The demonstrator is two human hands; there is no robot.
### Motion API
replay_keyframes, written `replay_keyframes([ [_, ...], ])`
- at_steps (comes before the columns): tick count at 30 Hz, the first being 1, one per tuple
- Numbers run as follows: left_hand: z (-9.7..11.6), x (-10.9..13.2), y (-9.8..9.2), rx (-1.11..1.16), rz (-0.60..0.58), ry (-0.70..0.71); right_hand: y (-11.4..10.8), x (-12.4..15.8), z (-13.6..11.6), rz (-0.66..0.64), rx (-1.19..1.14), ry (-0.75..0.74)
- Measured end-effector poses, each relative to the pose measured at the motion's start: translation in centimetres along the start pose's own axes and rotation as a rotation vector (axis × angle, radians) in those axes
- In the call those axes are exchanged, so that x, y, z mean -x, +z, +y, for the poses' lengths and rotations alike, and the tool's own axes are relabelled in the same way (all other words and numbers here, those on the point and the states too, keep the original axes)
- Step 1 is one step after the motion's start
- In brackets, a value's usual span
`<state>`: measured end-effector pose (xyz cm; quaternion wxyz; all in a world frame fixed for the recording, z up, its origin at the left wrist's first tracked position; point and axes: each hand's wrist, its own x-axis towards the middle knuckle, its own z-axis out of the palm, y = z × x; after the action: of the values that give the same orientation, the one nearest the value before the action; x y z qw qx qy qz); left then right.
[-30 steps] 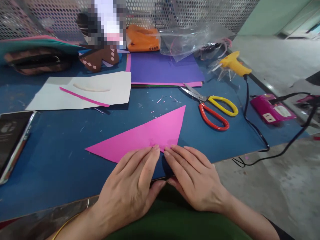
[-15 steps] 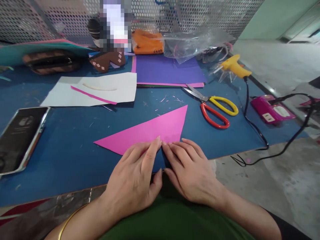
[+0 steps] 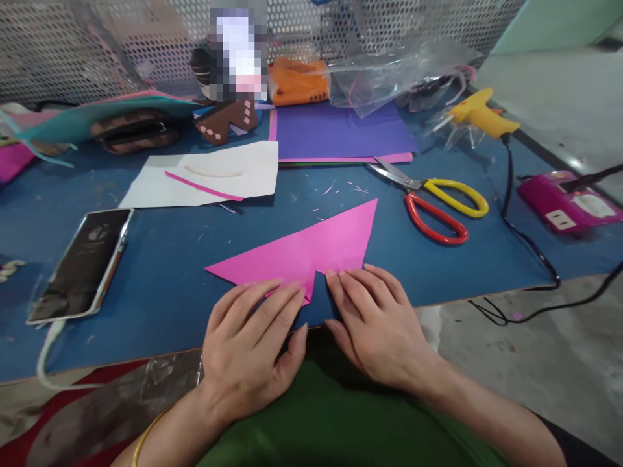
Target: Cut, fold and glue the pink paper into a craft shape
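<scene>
A folded sheet of pink paper [image 3: 311, 243] lies on the blue table, its long points reaching left and up to the right. My left hand [image 3: 257, 337] rests flat on the paper's lower left edge, fingers stretched out over a folded part. My right hand [image 3: 372, 318] lies with spread fingertips on the lower right edge. Between the hands, a notch in the paper's lower edge shows the blue surface. Both palms face down, and the paper under the fingers is hidden.
Scissors [image 3: 413, 185] with red and yellow handles lie right of the paper. Behind are white paper [image 3: 209, 155] and purple sheets [image 3: 341, 133]. A phone [image 3: 85, 263] is at left; a yellow glue gun [image 3: 481, 113] and pink socket box [image 3: 567, 201] are at right.
The camera view has shifted left, showing more of the phone and its cable. My left fingers have slid left and down off the middle, uncovering a folded flap and the notch. My right hand has barely moved.
</scene>
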<state>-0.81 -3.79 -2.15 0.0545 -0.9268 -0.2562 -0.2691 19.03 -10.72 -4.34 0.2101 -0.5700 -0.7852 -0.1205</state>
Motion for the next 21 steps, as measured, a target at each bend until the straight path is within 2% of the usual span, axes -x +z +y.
replay_keyframes([
  [8, 0.2, 0.2, 0.8, -0.008, -0.015, 0.027, 0.0, 0.5, -0.1, -0.038, 0.022, -0.004],
  [13, 0.1, 0.3, 1.1, 0.005, 0.016, 0.030, -0.6, 0.5, -0.2, -0.129, 0.075, -0.053],
  [21, -0.3, 0.7, 1.2, 0.030, 0.065, 0.090, -0.9, -0.5, -0.8, -0.148, 0.023, -0.043],
])
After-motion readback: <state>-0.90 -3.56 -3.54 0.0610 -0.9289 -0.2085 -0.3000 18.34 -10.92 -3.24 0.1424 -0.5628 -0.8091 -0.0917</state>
